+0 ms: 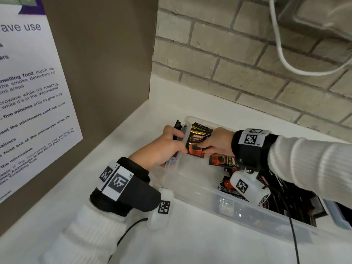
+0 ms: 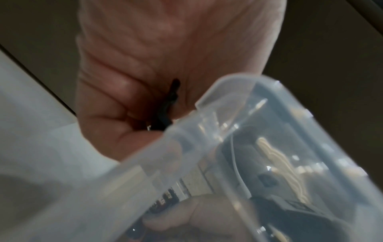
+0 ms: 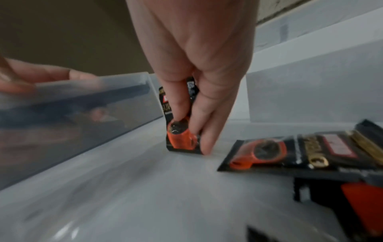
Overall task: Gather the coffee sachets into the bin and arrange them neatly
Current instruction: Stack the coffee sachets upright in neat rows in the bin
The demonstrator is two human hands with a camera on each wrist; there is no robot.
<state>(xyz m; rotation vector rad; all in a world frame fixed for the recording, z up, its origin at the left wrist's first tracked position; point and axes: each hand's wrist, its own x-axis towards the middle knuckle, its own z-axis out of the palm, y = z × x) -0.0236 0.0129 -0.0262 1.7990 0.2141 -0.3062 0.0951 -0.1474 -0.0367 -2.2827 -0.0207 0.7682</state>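
Sachet (image 1: 198, 141) is pinched upright between the thumb and fingers of the right hand (image 1: 219, 143), its lower edge on the floor of the clear bin (image 1: 200, 189) at the 10 o'clock end. That end's rim is gripped by the curled left hand (image 1: 162, 147). More sachets (image 1: 224, 161) are piled toward 4 o'clock.

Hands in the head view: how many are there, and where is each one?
2. The left hand grips the clear bin's end wall; the right hand pinches an upright coffee sachet inside it.
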